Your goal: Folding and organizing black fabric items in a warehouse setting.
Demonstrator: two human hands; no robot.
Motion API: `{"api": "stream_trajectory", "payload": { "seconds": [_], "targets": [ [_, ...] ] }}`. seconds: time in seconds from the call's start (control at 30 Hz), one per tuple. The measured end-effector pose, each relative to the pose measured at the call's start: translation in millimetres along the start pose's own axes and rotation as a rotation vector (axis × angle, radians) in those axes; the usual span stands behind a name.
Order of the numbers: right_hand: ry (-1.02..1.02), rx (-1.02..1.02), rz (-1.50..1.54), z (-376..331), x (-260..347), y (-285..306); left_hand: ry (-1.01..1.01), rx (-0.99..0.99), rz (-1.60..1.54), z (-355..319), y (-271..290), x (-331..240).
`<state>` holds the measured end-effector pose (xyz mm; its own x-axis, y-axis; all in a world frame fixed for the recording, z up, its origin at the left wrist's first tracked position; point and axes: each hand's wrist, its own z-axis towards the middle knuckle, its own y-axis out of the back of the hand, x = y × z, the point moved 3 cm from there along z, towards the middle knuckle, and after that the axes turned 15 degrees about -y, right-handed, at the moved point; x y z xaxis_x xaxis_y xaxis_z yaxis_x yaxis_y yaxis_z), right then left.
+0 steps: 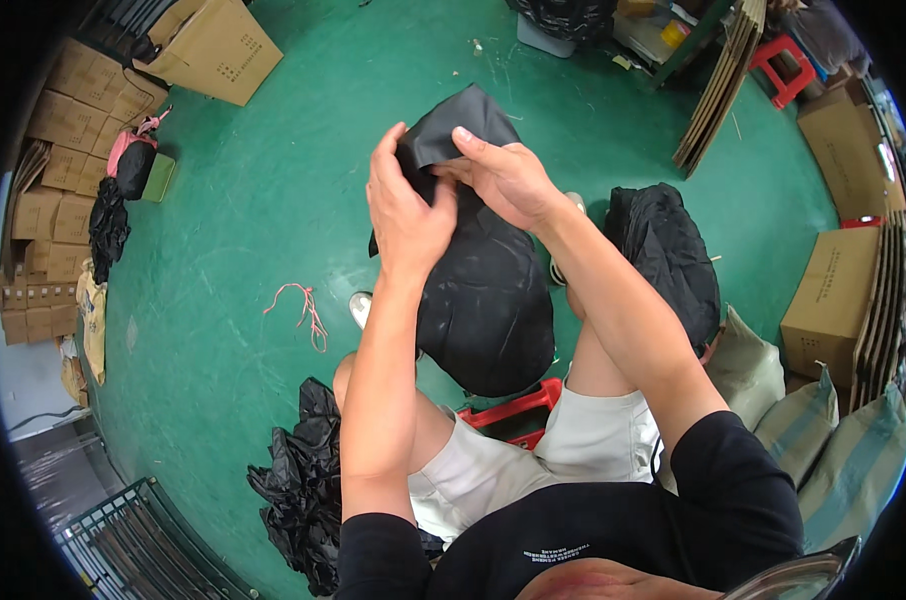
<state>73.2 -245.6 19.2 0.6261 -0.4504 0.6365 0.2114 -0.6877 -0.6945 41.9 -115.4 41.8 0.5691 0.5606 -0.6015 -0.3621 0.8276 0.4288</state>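
Both of my hands are raised in front of me around a smooth black piece of fabric (470,115), folded over like a flap or pouch. My right hand (503,178) pinches its near edge, thumb on top and fingers tucked underneath. Curled along its left side is my left hand (410,210), with the thumb by the fold; some fingertips are hidden. Between my knees, below the hands, sits a large rounded black fabric bundle (488,310). Whether it joins the held piece cannot be seen. Under the bundle's near end shows a red plastic stool (513,408).
Crumpled black fabric (303,490) lies by my left leg, and another black heap (663,255) lies beyond my right knee. Pink string (308,315) is on the green floor. Cartons (68,130) are stacked left; woven sacks (798,420) and a carton (828,295) stand right.
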Motion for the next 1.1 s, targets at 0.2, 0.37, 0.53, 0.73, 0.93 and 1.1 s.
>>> {"api": "stream_trajectory", "payload": {
  "seconds": [0.2,0.37,0.53,0.73,0.93,1.1],
  "targets": [
    [0.067,-0.188,-0.723,-21.4,9.7,-21.1,0.083,-0.116,-0.091,6.3,22.2,16.7],
    [0.783,-0.429,-0.781,-13.0,17.3,-7.4,0.176,-0.102,-0.427,-1.0,22.0,37.7],
    [0.798,-0.473,-1.045,-24.7,32.5,-9.8,0.347,-0.195,-0.836,-5.2,34.9,37.1],
    [0.507,-0.206,-1.060,-14.6,1.2,-18.0,0.554,-0.231,-1.099,-13.8,33.2,32.5],
    [0.396,-0.308,-0.957,-0.8,0.9,-7.6,0.549,-0.307,-1.150,-5.8,35.9,26.3],
    [0.176,-0.028,-0.717,-9.2,25.2,1.9,0.503,-0.169,-0.967,-4.1,70.3,61.9]
  ]
}}
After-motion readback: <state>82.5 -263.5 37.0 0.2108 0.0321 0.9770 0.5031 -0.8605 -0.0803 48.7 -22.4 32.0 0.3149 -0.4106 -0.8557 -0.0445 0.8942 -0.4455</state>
